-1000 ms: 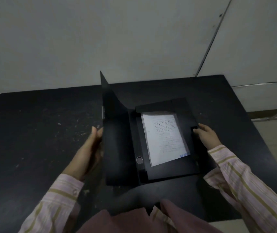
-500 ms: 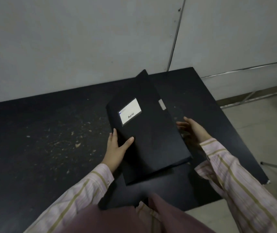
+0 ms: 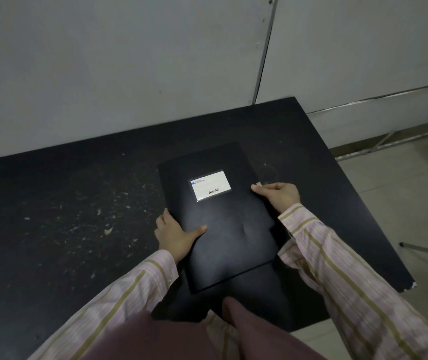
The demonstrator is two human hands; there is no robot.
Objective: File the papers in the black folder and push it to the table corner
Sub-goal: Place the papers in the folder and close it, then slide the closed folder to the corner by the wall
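The black folder point(image 3: 223, 224) lies closed and flat on the black table point(image 3: 64, 203), its white label point(image 3: 210, 185) facing up. The papers are hidden inside it. My left hand point(image 3: 173, 233) grips the folder's left edge, thumb resting on the cover. My right hand point(image 3: 277, 194) holds the right edge near a small pale tab, fingers on the cover's rim. The folder sits right of the table's middle, slightly turned.
Pale flecks of debris point(image 3: 109, 229) are scattered over the table's left-middle. The far right table corner point(image 3: 293, 100) meets a grey wall point(image 3: 129, 61). The table's right edge point(image 3: 379, 224) drops to a tiled floor with metal legs point(image 3: 426, 249).
The open cover was swung shut over the papers; the folder now lies flat. My right hand moved onto its right edge, my left keeps the left edge.
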